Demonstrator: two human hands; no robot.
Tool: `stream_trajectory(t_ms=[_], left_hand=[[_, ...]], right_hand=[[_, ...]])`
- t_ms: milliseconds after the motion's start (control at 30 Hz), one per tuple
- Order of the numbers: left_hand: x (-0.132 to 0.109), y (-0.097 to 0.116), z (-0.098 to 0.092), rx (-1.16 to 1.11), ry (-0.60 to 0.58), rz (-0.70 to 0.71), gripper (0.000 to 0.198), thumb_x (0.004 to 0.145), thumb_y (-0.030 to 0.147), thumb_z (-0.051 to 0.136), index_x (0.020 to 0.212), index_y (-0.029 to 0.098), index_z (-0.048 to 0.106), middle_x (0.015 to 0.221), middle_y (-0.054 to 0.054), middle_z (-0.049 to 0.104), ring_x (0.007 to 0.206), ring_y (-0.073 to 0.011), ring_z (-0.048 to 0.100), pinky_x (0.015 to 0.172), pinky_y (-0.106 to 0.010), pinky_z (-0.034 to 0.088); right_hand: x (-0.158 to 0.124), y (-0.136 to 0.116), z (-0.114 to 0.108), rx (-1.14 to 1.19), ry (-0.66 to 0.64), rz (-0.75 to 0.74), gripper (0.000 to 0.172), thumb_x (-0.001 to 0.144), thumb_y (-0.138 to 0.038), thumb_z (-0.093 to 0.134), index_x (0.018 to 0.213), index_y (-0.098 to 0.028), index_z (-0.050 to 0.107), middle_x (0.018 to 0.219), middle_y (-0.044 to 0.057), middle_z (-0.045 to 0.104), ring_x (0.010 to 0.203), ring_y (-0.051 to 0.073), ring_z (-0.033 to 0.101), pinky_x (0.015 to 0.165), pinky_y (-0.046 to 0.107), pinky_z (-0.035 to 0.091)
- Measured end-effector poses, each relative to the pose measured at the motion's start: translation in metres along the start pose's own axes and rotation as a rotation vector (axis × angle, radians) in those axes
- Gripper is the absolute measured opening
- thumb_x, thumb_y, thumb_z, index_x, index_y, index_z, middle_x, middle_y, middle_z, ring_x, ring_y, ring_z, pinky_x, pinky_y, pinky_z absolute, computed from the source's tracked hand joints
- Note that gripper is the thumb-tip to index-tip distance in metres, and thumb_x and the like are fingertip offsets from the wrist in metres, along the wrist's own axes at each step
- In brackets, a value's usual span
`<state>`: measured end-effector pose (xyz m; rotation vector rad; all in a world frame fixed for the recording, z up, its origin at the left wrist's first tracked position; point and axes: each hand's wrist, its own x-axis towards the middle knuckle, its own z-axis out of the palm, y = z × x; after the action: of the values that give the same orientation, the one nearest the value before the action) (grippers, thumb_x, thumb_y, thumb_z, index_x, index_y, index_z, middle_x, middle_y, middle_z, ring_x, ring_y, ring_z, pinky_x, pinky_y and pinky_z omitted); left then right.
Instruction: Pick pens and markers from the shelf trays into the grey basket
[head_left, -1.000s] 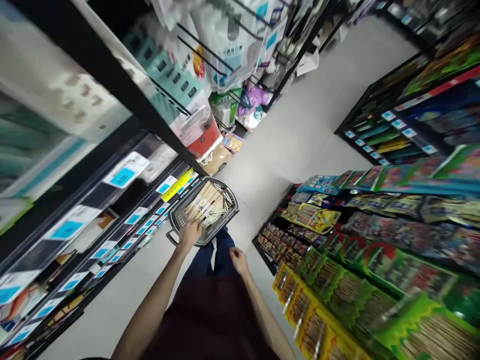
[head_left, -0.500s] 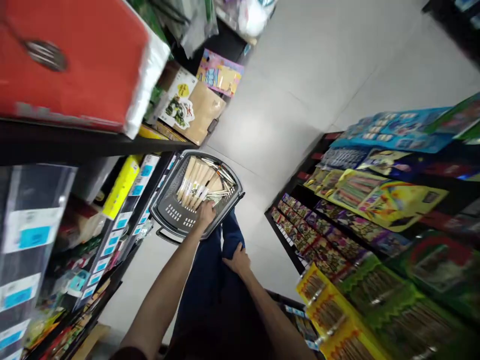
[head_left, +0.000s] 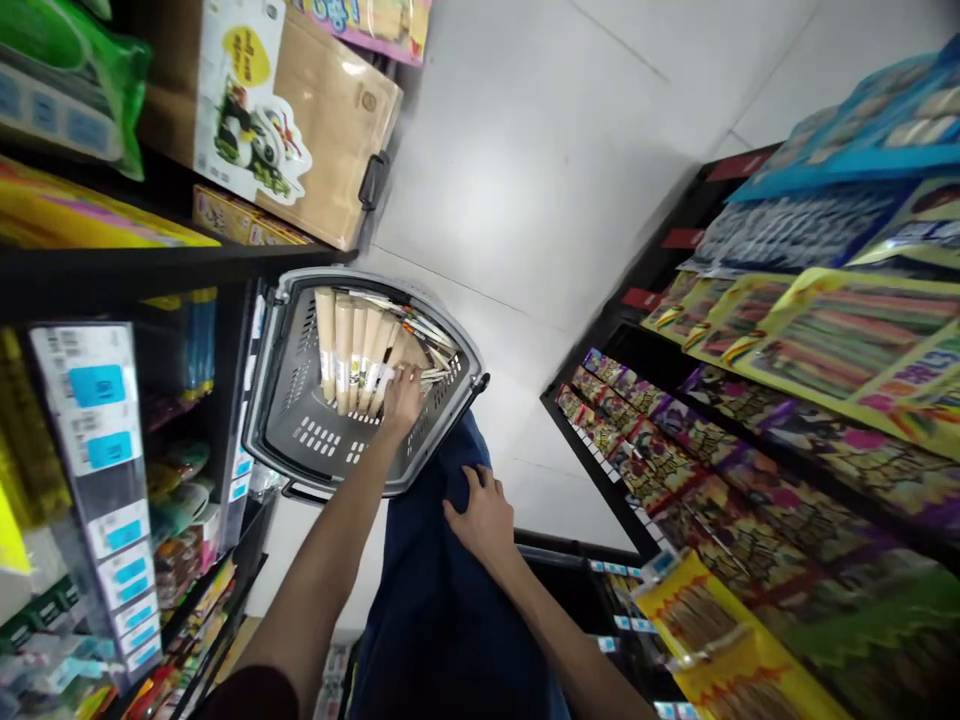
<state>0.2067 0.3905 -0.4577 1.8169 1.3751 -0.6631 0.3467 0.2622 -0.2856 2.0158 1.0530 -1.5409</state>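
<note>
A grey plastic shopping basket [head_left: 281,430] stands on the floor in front of my legs, its sides pierced with slots. Several long tan packets [head_left: 343,345] with white labels stand in a row inside it. Thin, light-coloured sticks or packs [head_left: 435,335] lie along its far right side. My left hand [head_left: 405,398] reaches in, fingers bent against the rightmost tan packet; the fingertips are partly hidden. Resting on the knee of my blue trousers [head_left: 442,560], my right hand [head_left: 484,515] holds nothing, its fingers apart.
Shelves with blue price tags [head_left: 116,450] rise close on the left. A brown box with a panda picture [head_left: 322,120] sits beyond the basket. On the right, a rack carries yellow snack bags [head_left: 847,350] and small colourful packets [head_left: 645,440]. Grey floor [head_left: 525,200] runs between.
My view has moved closer to the basket, which now looks larger and further left. My left hand is still inside among the tan packets, and my right hand still rests on the knee.
</note>
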Motion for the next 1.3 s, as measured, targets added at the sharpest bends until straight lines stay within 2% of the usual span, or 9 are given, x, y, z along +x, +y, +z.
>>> stream_trajectory(t_ms=[167, 333, 567, 700, 833, 967, 1100, 1233, 1300], left_hand=[[0.016, 0.002, 0.016, -0.042, -0.008, 0.014, 0.033, 0.093, 0.014, 0.041, 0.12, 0.013, 0.059, 0.125, -0.018, 0.055, 0.127, -0.0322, 0.04, 0.102, -0.041, 0.04], [0.021, -0.007, 0.018, -0.084, -0.069, 0.036, 0.037, 0.093, 0.01, 0.034, 0.115, 0.014, 0.064, 0.12, -0.017, 0.059, 0.125, -0.0302, 0.041, 0.097, -0.039, 0.044], [-0.027, -0.017, -0.017, -0.175, -0.062, 0.002, 0.038, 0.093, 0.006, 0.034, 0.112, 0.014, 0.064, 0.116, -0.013, 0.063, 0.122, -0.0279, 0.046, 0.095, -0.038, 0.045], [-0.088, -0.014, -0.054, -0.214, 0.011, -0.019, 0.034, 0.095, 0.01, 0.036, 0.117, 0.016, 0.062, 0.12, -0.012, 0.063, 0.123, -0.025, 0.048, 0.102, -0.037, 0.041], [-0.169, -0.005, -0.102, -0.251, 0.106, -0.073, 0.028, 0.092, 0.009, 0.043, 0.112, 0.014, 0.062, 0.114, -0.014, 0.064, 0.119, -0.0257, 0.052, 0.104, -0.04, 0.04], [-0.255, 0.002, -0.153, -0.347, 0.18, -0.096, 0.016, 0.088, 0.012, 0.053, 0.1, 0.014, 0.063, 0.102, -0.013, 0.068, 0.107, -0.0251, 0.06, 0.093, -0.037, 0.046], [-0.335, 0.003, -0.198, -0.528, 0.152, -0.034, 0.01, 0.084, 0.021, 0.06, 0.089, 0.013, 0.063, 0.08, -0.007, 0.069, 0.08, -0.0215, 0.067, 0.072, -0.03, 0.05], [-0.414, 0.005, -0.223, -0.716, 0.117, 0.103, 0.015, 0.08, 0.029, 0.064, 0.082, 0.014, 0.063, 0.074, -0.003, 0.069, 0.072, -0.0199, 0.068, 0.064, -0.027, 0.05], [-0.454, 0.009, -0.229, -0.8, 0.112, 0.174, 0.019, 0.08, 0.033, 0.064, 0.082, 0.014, 0.063, 0.074, -0.003, 0.069, 0.073, -0.0198, 0.068, 0.064, -0.026, 0.051]], right_hand=[[0.007, -0.003, -0.002, 0.05, -0.011, -0.001, 0.059, 0.08, -0.037, 0.061, 0.137, -0.025, 0.05, 0.143, 0.013, 0.045, 0.128, 0.035, 0.041, 0.088, 0.046, 0.049], [0.007, -0.005, -0.003, 0.034, -0.016, 0.001, 0.057, 0.082, -0.037, 0.059, 0.136, -0.024, 0.051, 0.143, 0.013, 0.045, 0.126, 0.035, 0.042, 0.087, 0.046, 0.049], [-0.006, -0.002, 0.011, -0.005, 0.029, -0.025, 0.053, 0.085, -0.039, 0.055, 0.136, -0.022, 0.052, 0.142, 0.013, 0.048, 0.125, 0.033, 0.045, 0.091, 0.044, 0.048], [-0.026, -0.003, 0.023, -0.046, 0.056, -0.019, 0.053, 0.089, -0.037, 0.051, 0.138, -0.019, 0.05, 0.143, 0.014, 0.048, 0.129, 0.032, 0.045, 0.096, 0.042, 0.046], [-0.071, -0.012, 0.021, -0.052, -0.018, -0.034, 0.063, 0.087, -0.031, 0.055, 0.146, -0.015, 0.041, 0.152, 0.018, 0.038, 0.134, 0.035, 0.042, 0.105, 0.045, 0.04], [-0.133, -0.03, -0.007, 0.098, -0.017, -0.154, 0.054, 0.084, -0.024, 0.058, 0.137, -0.013, 0.053, 0.139, 0.019, 0.054, 0.129, 0.033, 0.05, 0.107, 0.044, 0.038], [-0.201, -0.052, -0.041, 0.228, 0.081, -0.329, 0.045, 0.092, -0.036, 0.049, 0.13, -0.014, 0.059, 0.121, 0.013, 0.068, 0.116, 0.026, 0.062, 0.102, 0.037, 0.044], [-0.264, -0.073, -0.052, 0.335, 0.111, -0.488, 0.046, 0.096, -0.048, 0.042, 0.125, -0.019, 0.063, 0.116, 0.007, 0.071, 0.109, 0.023, 0.065, 0.093, 0.035, 0.05], [-0.293, -0.083, -0.047, 0.44, 0.046, -0.584, 0.053, 0.094, -0.057, 0.042, 0.125, -0.019, 0.062, 0.116, 0.007, 0.07, 0.107, 0.023, 0.065, 0.086, 0.033, 0.054]])
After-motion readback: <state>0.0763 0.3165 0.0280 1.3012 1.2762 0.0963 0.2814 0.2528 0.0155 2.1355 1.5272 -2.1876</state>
